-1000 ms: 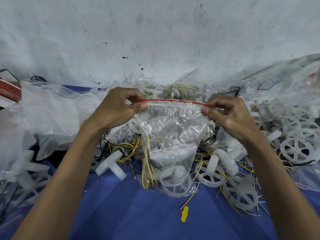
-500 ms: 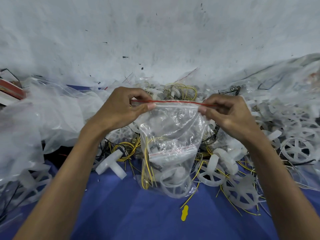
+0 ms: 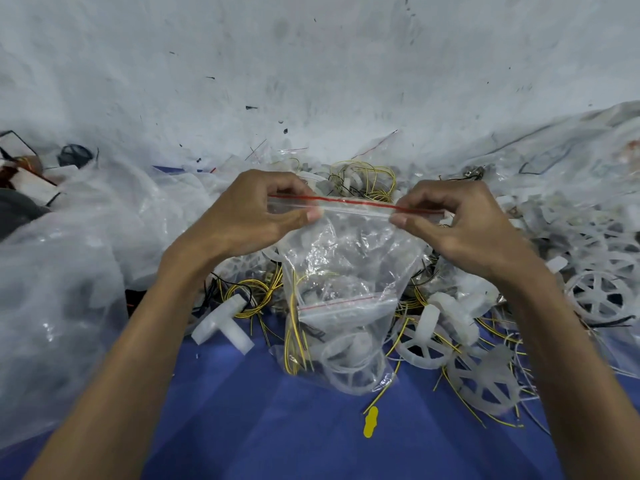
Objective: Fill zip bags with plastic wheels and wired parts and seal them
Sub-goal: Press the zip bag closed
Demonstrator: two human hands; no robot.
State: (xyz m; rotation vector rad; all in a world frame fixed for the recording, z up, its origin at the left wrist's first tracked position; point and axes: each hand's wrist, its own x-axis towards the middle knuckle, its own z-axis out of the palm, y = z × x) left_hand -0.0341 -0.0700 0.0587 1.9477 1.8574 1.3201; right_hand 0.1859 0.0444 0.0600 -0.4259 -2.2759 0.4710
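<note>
— Where is the zip bag (image 3: 346, 258) found?
— Its bottom is rested on the blue cover (image 3: 277, 427); a plastic wheel (image 3: 349, 362) and yellow-wired parts (image 3: 294, 327) are seen inside.
— And the hands?
— Above the cover, the red-lined zip strip (image 3: 353, 202) is pinched at its ends by the left hand (image 3: 249, 220) and the right hand (image 3: 460, 223).
</note>
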